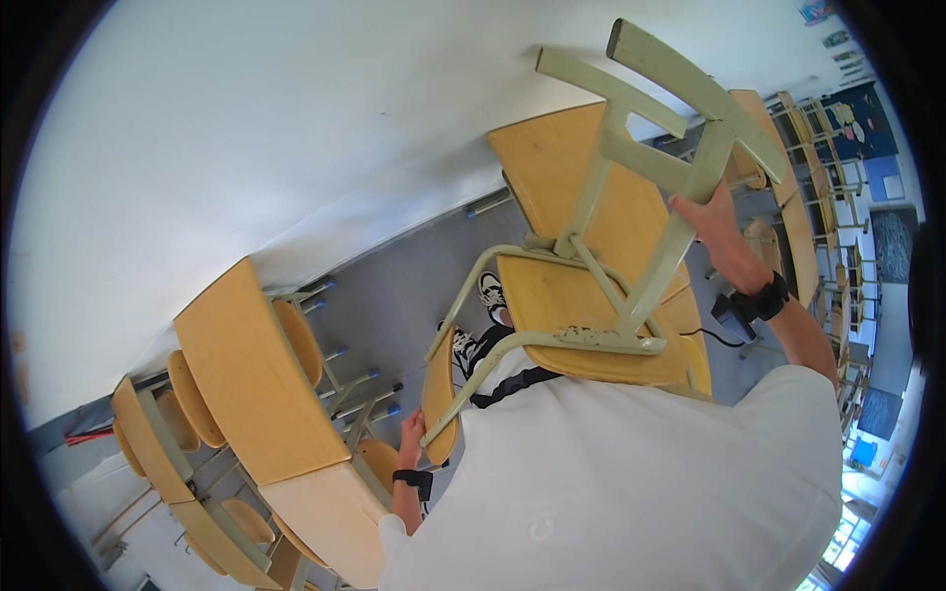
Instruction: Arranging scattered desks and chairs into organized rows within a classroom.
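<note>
A school chair with a pale green metal frame is held in front of my torso, turned over so that its legs rise to the upper right. Its wooden seat (576, 310) lies across the middle, and the wooden backrest (441, 402) hangs at the lower left. My right hand (711, 218) is wrapped around one flat metal leg (660, 258), just below the crossbar. At the backrest's outer edge, my left hand (412, 437) grips the chair; its fingers are partly hidden. Paint is chipped on the frame beside the seat.
A wooden desk (547, 170) stands right behind the chair, near the white wall (259, 111). To the left are another desk (259, 377) and several tucked-in chairs (194, 399). More desk rows (802, 221) run along the right. A cable (713, 338) hangs from a device at my right wrist.
</note>
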`<state>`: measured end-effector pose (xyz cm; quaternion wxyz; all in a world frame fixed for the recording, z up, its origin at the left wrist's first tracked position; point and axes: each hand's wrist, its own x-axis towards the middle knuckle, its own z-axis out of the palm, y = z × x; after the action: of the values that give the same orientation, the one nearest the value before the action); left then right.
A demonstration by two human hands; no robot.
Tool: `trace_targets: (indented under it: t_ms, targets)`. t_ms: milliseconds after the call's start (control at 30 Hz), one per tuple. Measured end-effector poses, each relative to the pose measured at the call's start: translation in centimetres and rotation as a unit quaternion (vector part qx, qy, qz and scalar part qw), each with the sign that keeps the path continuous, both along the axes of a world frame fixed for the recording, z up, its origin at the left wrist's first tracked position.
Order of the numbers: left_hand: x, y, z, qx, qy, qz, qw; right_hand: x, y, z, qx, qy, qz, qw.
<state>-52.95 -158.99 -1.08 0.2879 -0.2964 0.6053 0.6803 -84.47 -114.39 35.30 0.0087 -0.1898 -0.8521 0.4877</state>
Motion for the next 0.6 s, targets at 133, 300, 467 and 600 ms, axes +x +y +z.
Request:
trace_targets:
  t_ms: [133,300,467,600]
  targets:
    - [-2.0,-0.7,-0.2,0.135,-0.05,0.083,0.986,1.0,0.2,-0.1,0.018,0.022,-0.015,0.999]
    - [-1.8,-1.9,-5.3,0.114,-0.09,-0.029,0.989,0.4,-1.5,-0.5,0.051,0.071,0.035,0.996]
    - [-0.5,0.9,-6.2,0.077,-0.071,-0.039,0.994,0.0,-2.3,-1.3,0.056,0.092,0.06,0.992]
    - [-1.1,4.4,-6.8,0.085,-0.076,-0.023,0.993,-0.1,-3.4,-0.4,0.12,0.108,0.067,0.985]
